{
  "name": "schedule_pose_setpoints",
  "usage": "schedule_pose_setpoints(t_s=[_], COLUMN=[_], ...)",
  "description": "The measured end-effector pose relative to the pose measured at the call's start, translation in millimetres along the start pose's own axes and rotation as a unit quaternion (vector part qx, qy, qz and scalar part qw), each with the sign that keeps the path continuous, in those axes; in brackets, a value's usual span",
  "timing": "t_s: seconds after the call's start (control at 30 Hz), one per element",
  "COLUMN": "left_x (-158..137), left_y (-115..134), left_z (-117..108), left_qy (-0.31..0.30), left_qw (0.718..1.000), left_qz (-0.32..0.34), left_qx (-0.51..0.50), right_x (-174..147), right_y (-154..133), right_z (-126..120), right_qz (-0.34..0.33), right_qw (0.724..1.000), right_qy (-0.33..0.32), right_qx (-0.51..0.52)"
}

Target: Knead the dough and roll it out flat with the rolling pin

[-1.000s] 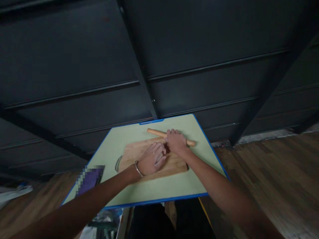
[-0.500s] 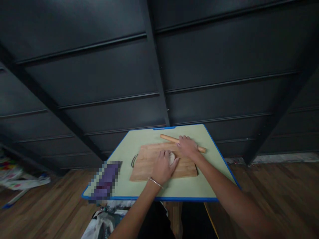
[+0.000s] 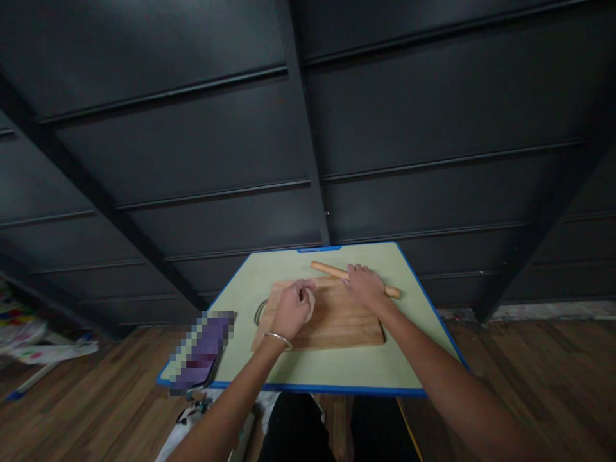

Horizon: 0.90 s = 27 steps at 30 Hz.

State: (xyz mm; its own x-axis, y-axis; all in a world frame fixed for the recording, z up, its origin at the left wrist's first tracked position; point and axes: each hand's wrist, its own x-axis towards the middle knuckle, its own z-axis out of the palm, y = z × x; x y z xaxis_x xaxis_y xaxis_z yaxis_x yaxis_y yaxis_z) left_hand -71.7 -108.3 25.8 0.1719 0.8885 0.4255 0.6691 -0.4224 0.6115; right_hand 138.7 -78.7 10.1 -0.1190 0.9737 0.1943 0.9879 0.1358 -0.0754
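Blocky pixels cover the purple item (image 3: 205, 350) to the left of the left hand (image 3: 293, 308), so any writing on it cannot be read. The table's (image 3: 337, 369) blue edge runs nearer the person than both hands, with a pale strip between it and the wooden board (image 3: 341, 321). Open board stretches from the left hand's right side to below the right hand (image 3: 364, 285). The left hand is curled, thumb and fingers nearly closed on a pale dough round (image 3: 310, 307) over the board; whether the dough touches the wood is unclear. The right hand wraps over the rolling pin (image 3: 330, 269), both ends sticking out. Half a second ago the left hand was flatter and closer to the right hand; it and the dough have shifted left, while the pin has barely moved.
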Motion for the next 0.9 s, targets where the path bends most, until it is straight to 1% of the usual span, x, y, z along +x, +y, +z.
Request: schedule_pose_setpoints(t_s=[0.07, 0.13, 0.23, 0.33, 0.47, 0.57, 0.7, 0.8, 0.87, 0.9], left_x=[-3.9, -9.4, -16.8, -18.2, -11.6, -4.6, 8.5, 20.9, 27.3, 29.3], left_y=[1.7, 5.8, 13.6, 17.6, 15.2, 11.3, 4.1, -2.3, -5.5, -6.5], left_z=[5.1, 11.0, 17.6, 22.3, 28.7, 31.6, 28.8, 24.2, 21.5, 20.4], left_qy=[-0.002, -0.018, -0.044, -0.051, -0.068, -0.078, -0.124, -0.177, -0.219, -0.233], left_qw=[0.999, 0.995, 0.981, 0.966, 0.950, 0.950, 0.961, 0.965, 0.959, 0.956], left_qz=[0.027, 0.067, 0.130, 0.161, 0.166, 0.150, 0.104, 0.073, 0.075, 0.094], left_qx=[0.029, 0.069, 0.136, 0.194, 0.254, 0.262, 0.224, 0.178, 0.160, 0.153], right_x=[0.0, 0.2, 0.6, 0.6, 0.6, 0.4, -0.6, -0.5, 0.0, 0.4], right_y=[0.0, 0.3, 1.2, 2.2, 2.8, 2.5, 1.6, 1.2, 0.8, 0.6], right_z=[0.0, 0.0, -0.2, -0.7, -0.6, -0.2, -1.3, -3.5, -4.9, -5.6], right_qz=[0.005, 0.005, 0.001, 0.000, -0.001, -0.002, 0.008, 0.014, 0.018, 0.021], right_qw=[1.000, 1.000, 1.000, 1.000, 1.000, 1.000, 1.000, 0.999, 0.999, 0.999], right_qy=[-0.004, -0.007, -0.007, -0.010, -0.019, -0.026, -0.017, -0.016, -0.020, -0.024], right_qx=[0.000, 0.001, -0.001, -0.004, -0.005, -0.004, 0.013, 0.026, 0.034, 0.039])
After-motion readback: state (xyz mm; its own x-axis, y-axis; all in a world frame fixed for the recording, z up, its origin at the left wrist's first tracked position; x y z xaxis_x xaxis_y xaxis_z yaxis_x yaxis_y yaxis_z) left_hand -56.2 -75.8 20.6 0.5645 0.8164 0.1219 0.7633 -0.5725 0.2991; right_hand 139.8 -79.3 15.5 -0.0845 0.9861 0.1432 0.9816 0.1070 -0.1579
